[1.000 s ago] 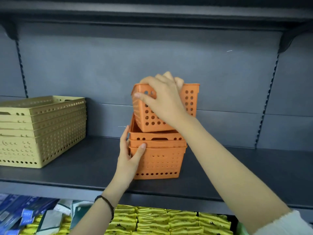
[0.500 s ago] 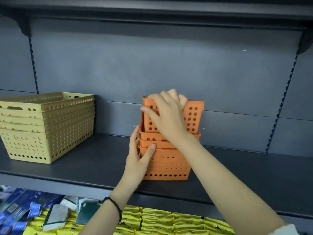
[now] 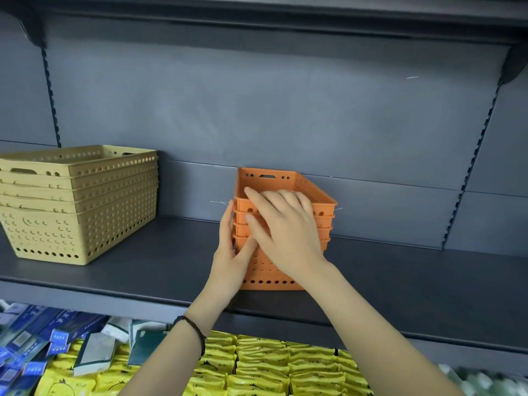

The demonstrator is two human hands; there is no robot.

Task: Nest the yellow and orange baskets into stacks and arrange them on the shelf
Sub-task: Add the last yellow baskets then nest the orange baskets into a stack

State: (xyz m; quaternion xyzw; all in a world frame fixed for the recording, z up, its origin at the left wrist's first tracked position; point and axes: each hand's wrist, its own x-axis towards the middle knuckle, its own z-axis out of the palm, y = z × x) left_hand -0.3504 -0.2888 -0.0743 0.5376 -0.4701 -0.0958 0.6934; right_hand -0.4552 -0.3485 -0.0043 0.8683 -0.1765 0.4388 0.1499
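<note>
Orange baskets, nested into one orange stack (image 3: 288,181), stand in the middle of the grey shelf (image 3: 143,267), near its front edge. I see my right hand (image 3: 285,232) draped over the near rim of the top basket, its fingers (image 3: 281,195) lying fairly straight across it, thumb on the front wall. My left hand (image 3: 231,258) clasps the stack's left front corner, thumb across the front, fingers up the side. Both forearms reach up from below. The yellow stack (image 3: 80,207) sits well apart to the left.
</note>
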